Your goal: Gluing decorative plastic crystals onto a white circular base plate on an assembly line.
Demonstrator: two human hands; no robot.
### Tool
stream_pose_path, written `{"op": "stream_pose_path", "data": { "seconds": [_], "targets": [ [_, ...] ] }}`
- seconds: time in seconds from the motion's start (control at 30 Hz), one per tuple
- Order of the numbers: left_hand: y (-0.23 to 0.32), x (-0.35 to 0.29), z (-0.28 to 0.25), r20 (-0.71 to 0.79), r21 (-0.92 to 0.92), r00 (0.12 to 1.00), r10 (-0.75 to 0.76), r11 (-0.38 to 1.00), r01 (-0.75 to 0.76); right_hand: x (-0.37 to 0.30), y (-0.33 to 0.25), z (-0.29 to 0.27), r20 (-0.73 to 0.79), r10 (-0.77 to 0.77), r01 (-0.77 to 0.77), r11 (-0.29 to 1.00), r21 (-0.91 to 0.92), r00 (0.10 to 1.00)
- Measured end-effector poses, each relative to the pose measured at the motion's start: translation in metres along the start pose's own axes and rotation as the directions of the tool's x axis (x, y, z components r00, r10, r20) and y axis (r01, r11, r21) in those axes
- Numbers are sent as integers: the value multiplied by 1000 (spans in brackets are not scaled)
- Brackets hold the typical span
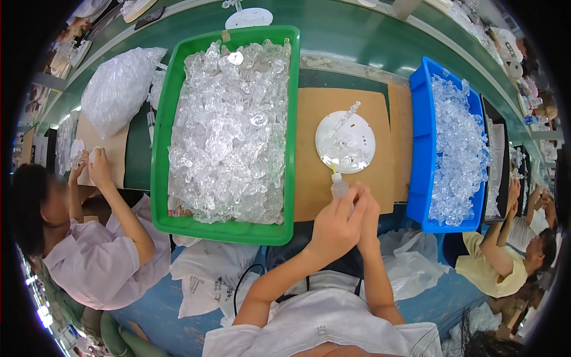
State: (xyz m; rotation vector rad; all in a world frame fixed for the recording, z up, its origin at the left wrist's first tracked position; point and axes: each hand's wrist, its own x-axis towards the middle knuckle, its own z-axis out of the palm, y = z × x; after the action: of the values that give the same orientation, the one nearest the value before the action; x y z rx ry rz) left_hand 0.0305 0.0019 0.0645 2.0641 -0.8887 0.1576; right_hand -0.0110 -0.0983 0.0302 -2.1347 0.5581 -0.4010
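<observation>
A small clear bottle point(339, 189) with a white cap and a thin yellowish tip is held upright in front of me. My left hand point(336, 231) is closed, its fingers around the lower end of the bottle. Pressed close beside it is my right hand point(369, 219), also closed; what its fingers grip is hidden. The bottle's tip reaches the near edge of a round white disc point(326, 144). On that disc lies a clear plastic piece point(347, 118), and small holes show in its surface. The disc rests on a brown cardboard sheet point(309, 184).
A green tray point(293, 131) heaped with clear plastic pieces point(232, 131) stands left, and a blue bin point(420, 143) of similar pieces right. Another white disc point(250, 18) lies beyond the tray. Co-workers sit on both sides. Plastic bags point(208, 273) hang below the table edge.
</observation>
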Motion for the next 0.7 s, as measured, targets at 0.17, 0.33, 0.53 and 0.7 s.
{"op": "stream_pose_path", "data": {
  "seconds": [0.17, 0.33, 0.53, 0.7],
  "targets": [
    [13, -2, -42, -36, -72, 998, -41, 997, 38, -6, -1, -10, 126, 293, -312, 934, 174, 948],
    [20, 33, -99, -64, 72, 992, -108, 991, 112, 0, 29, -21, -38, 83, -58, 896, 441, 996],
    [-37, 132, -47, 205, 303, 976, -72, 953, 7, 73, 65, -35, -448, 67, -17, 993, 115, 891],
    [-74, 172, -10, 312, 267, 945, -99, 963, 13, 71, 68, -33, -432, 121, -86, 991, 99, 894]
  ]
}}
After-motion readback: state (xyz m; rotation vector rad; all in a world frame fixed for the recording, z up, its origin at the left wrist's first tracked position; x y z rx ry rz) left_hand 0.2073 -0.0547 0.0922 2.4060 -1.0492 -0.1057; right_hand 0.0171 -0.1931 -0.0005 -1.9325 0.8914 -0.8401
